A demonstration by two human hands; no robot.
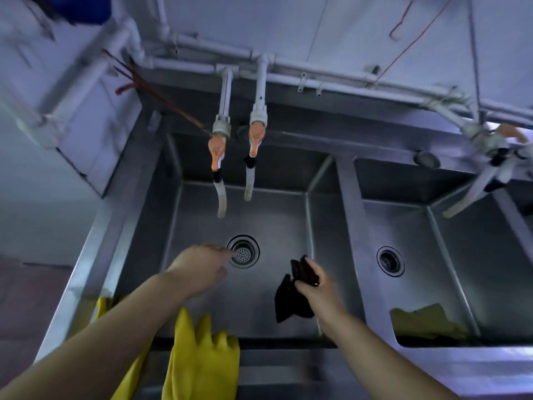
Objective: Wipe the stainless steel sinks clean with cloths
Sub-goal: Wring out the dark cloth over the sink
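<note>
Two stainless steel sinks lie below me: the left sink (pixel 277 223) and the right sink (pixel 450 243). My right hand (pixel 314 287) is shut on a dark cloth (pixel 290 301) that hangs over the left sink's floor, right of the drain strainer (pixel 243 251). My left hand (pixel 202 267) holds nothing; it reaches into the left sink with a finger pointing at the strainer's left rim. An olive-yellow cloth (pixel 424 321) lies in the near part of the right sink.
Yellow rubber gloves (pixel 202 359) drape over the left sink's front rim. Two taps with orange handles (pixel 235 145) and short hoses hang over the left sink; another tap (pixel 490 157) hangs over the right one. White pipes (pixel 317 73) run along the back wall.
</note>
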